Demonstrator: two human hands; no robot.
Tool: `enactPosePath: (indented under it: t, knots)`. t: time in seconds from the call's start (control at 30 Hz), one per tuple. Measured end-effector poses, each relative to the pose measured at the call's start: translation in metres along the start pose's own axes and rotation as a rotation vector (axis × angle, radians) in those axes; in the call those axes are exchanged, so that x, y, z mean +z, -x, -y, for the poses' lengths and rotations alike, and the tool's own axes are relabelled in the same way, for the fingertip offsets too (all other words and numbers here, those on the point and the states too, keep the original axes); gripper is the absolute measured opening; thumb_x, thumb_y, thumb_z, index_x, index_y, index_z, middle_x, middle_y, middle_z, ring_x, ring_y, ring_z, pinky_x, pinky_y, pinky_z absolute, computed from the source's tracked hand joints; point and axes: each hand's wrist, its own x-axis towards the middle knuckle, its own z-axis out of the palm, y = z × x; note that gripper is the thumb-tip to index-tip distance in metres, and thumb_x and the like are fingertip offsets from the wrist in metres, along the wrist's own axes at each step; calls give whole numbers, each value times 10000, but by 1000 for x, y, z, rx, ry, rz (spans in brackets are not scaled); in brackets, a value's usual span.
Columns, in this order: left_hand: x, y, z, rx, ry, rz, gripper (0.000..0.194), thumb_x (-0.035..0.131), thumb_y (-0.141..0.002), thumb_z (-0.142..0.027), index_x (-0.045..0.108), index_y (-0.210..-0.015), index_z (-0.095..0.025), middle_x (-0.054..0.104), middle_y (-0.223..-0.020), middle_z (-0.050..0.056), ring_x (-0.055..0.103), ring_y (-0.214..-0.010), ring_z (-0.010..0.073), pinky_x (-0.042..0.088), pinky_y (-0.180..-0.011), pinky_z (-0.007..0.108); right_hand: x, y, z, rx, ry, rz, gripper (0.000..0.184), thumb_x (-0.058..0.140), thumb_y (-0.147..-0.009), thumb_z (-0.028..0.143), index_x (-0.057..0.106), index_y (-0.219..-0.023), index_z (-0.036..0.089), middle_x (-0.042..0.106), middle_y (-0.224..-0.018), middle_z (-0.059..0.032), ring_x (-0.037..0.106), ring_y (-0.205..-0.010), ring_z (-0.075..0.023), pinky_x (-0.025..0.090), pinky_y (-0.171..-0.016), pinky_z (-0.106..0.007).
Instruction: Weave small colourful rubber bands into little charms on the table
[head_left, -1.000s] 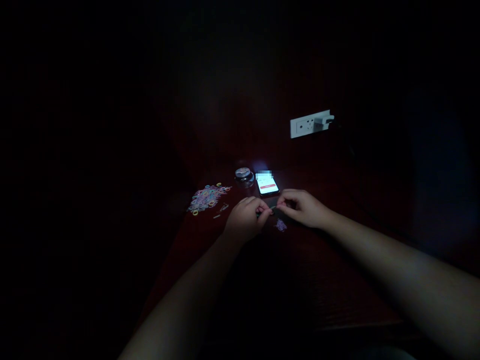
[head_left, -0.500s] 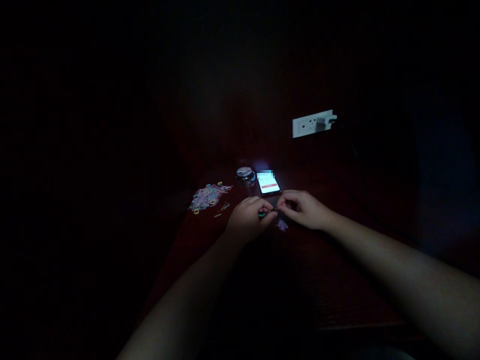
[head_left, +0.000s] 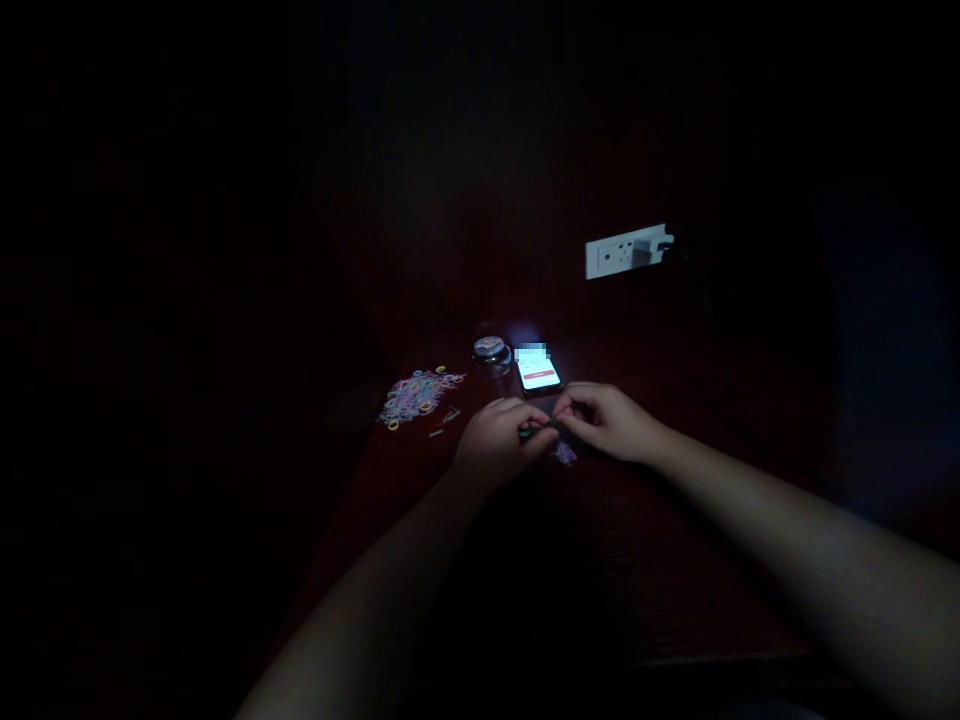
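My left hand [head_left: 497, 438] is closed in a pinch around a small green thing [head_left: 525, 433], too dark and small to name. Its fingertips almost meet those of my right hand [head_left: 609, 422], also pinched, and what the right one grips is too tiny to make out. Just below the fingertips lies a small heap of purple bands [head_left: 565, 454]. A larger pile of multicoloured small elastic bands [head_left: 416, 396] spreads out to the left. Small thin pieces [head_left: 450, 415] rest between that pile and my left hand.
Behind my hands a lit phone [head_left: 538, 368] lies on the dark reddish table [head_left: 675, 560], beside a round lidded jar [head_left: 491, 355]. A wall socket [head_left: 611, 256] with a white plug [head_left: 660, 243] is at the upper right. Surroundings are very dark.
Both hands keep pinching close together. The fingers of my left hand have shifted slightly, with a bit more green showing near the tips. The view has tilted very slightly.
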Motion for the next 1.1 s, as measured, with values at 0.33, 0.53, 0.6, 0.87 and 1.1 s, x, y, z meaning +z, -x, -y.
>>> enactPosePath:
  t: [0.33,0.53,0.6,0.87,1.1]
  knots:
    - [-1,-1,-5,-19,20,8,150,599,-854,-316,706,-874,-213,681,-814,12,602,-783,148,472,-728,273,1,0,2,-19,-26,-14,138,583,-834,281,652,-811,164,585,-726,-23,514,-618,-121,408,-567,-241]
    - [0,-1,-3,-32,14,10,139,604,-849,-304,704,-868,-211,681,-808,7,601,-772,144,465,-711,270,2,1,2,-5,-52,12,149,580,-839,285,650,-822,154,578,-705,-17,501,-585,-110,399,-537,-229]
    - [0,-1,-3,-20,9,3,135,590,-856,-291,698,-845,-211,670,-784,3,594,-756,142,458,-702,273,2,1,2,-5,-48,17,147,578,-838,278,649,-815,152,579,-708,-20,502,-590,-110,401,-541,-230]
    - [1,-2,-3,-9,15,-52,73,597,-825,-220,637,-770,-193,643,-757,7,568,-737,146,441,-685,283,2,2,5,5,-35,43,95,577,-816,230,622,-789,152,551,-683,-5,486,-584,-106,389,-532,-226]
    - [0,0,-4,-19,46,-101,49,586,-826,-206,612,-788,-188,625,-768,6,555,-744,145,440,-685,285,1,0,6,20,-49,51,54,574,-792,195,595,-764,154,545,-681,0,480,-588,-104,383,-532,-224]
